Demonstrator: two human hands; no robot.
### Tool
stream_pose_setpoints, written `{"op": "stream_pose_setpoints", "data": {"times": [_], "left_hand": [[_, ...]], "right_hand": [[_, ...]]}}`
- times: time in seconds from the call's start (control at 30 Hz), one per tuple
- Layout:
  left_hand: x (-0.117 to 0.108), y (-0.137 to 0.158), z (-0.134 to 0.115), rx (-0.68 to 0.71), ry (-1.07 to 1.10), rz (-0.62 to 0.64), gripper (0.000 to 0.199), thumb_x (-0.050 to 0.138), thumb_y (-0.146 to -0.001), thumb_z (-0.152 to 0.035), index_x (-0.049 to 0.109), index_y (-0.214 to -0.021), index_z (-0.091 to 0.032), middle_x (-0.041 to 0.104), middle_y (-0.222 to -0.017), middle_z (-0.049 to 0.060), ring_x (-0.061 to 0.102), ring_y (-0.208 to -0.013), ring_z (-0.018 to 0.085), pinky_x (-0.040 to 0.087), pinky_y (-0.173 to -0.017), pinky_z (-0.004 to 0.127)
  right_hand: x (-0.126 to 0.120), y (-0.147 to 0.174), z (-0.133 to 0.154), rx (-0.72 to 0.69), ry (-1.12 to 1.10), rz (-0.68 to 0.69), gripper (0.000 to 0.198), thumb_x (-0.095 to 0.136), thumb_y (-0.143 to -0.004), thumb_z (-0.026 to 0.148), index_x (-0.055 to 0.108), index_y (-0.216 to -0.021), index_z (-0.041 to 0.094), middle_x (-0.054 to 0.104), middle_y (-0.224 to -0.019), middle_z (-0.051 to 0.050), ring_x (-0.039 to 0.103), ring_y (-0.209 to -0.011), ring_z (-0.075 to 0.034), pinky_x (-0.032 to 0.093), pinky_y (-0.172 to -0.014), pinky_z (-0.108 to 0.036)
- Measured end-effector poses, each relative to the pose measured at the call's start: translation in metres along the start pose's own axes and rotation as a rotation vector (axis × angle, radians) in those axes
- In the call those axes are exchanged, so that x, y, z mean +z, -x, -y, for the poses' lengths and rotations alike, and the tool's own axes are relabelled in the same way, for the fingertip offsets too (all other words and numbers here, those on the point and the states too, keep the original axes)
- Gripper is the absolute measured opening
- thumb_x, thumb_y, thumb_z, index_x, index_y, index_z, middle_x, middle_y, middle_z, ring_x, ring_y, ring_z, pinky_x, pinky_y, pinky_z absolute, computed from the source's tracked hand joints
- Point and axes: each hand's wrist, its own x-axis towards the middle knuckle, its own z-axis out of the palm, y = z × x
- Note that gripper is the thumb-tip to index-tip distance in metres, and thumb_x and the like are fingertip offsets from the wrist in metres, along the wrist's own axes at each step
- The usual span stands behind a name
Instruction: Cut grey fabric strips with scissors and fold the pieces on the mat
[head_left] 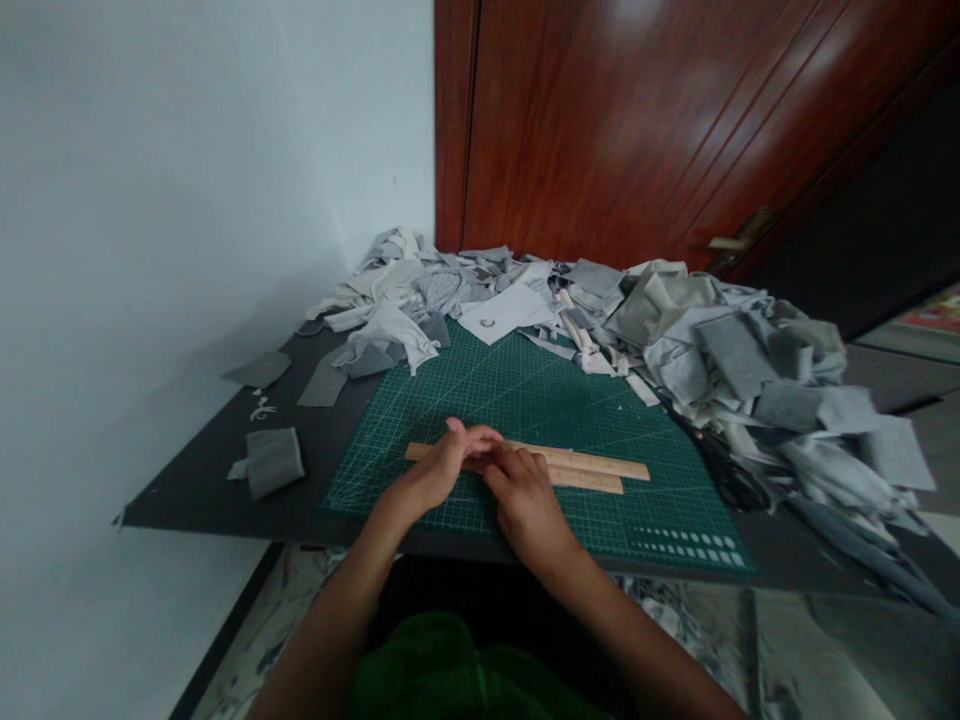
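Observation:
Two wooden rulers point(600, 463) lie nearly side by side on a green cutting mat point(480, 385), running across it in front of me. My left hand point(444, 468) rests over their left part, fingers stretched to the right and slightly apart. Close beside it, my right hand point(527, 500) bends over the rulers with its fingers curled together. The fingertips of both hands meet near the rulers' middle. Whatever lies under the right fingertips is hidden. A thin pale edge shows along the rulers, too small to name.
Grey and white fabric scraps point(397, 290) heap along the back of the black table point(202, 480), with a larger pile point(720, 350) at right. A white sheet point(510, 310) lies at the mat's far edge. A folded grey cloth point(274, 462) sits left. Behind stands a wooden door point(600, 130).

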Motion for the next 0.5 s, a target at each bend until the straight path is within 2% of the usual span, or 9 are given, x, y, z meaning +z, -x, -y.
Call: {"op": "stream_pose_setpoints", "data": {"times": [0.07, 0.17, 0.27, 0.4, 0.5], "left_hand": [[0.001, -0.001, 0.0, 0.008, 0.004, -0.006, 0.109, 0.002, -0.078, -0.097, 0.065, -0.121, -0.019, 0.073, -0.121, 0.016, 0.064, -0.119, 0.034, 0.042, -0.109, 0.053], [0.002, -0.002, -0.001, 0.028, -0.008, -0.028, 0.109, 0.003, -0.077, -0.098, 0.066, -0.117, -0.018, 0.074, -0.114, 0.015, 0.066, -0.115, 0.033, 0.043, -0.108, 0.051], [0.001, -0.002, -0.002, 0.044, -0.024, -0.034, 0.108, 0.003, -0.078, -0.097, 0.066, -0.113, -0.017, 0.074, -0.105, 0.014, 0.068, -0.109, 0.032, 0.045, -0.105, 0.049], [0.002, -0.003, -0.002, 0.087, -0.064, -0.041, 0.105, 0.003, -0.082, -0.095, 0.068, -0.108, -0.017, 0.074, -0.097, 0.012, 0.07, -0.099, 0.029, 0.049, -0.1, 0.046], [0.005, -0.002, -0.003, 0.122, -0.143, -0.091, 0.095, 0.011, -0.09, -0.089, 0.071, -0.108, -0.016, 0.075, -0.097, 0.012, 0.071, -0.097, 0.028, 0.051, -0.098, 0.044]], "right_hand": [[-0.006, 0.004, -0.004, 0.012, 0.019, 0.018, 0.041, 0.049, -0.089, -0.008, 0.072, -0.11, 0.018, 0.072, -0.114, -0.012, 0.056, -0.101, -0.029, 0.04, -0.087, -0.04], [-0.019, 0.017, -0.016, 0.061, 0.075, 0.029, 0.045, 0.048, -0.083, -0.009, 0.072, -0.108, 0.02, 0.07, -0.097, -0.01, 0.055, -0.093, -0.03, 0.039, -0.083, -0.041], [-0.031, 0.032, -0.036, 0.121, 0.11, -0.005, 0.033, 0.051, -0.085, -0.003, 0.072, -0.095, 0.02, 0.069, -0.093, -0.01, 0.056, -0.091, -0.031, 0.039, -0.082, -0.042], [-0.045, 0.04, -0.08, 0.262, 0.008, -0.122, 0.021, 0.052, -0.096, 0.012, 0.071, -0.092, 0.022, 0.074, -0.094, -0.01, 0.062, -0.09, -0.029, 0.041, -0.081, -0.041], [-0.052, 0.034, -0.122, 0.423, -0.143, -0.167, 0.015, 0.057, -0.097, 0.025, 0.071, -0.091, 0.022, 0.076, -0.092, -0.009, 0.067, -0.089, -0.027, 0.046, -0.082, -0.038]]}}
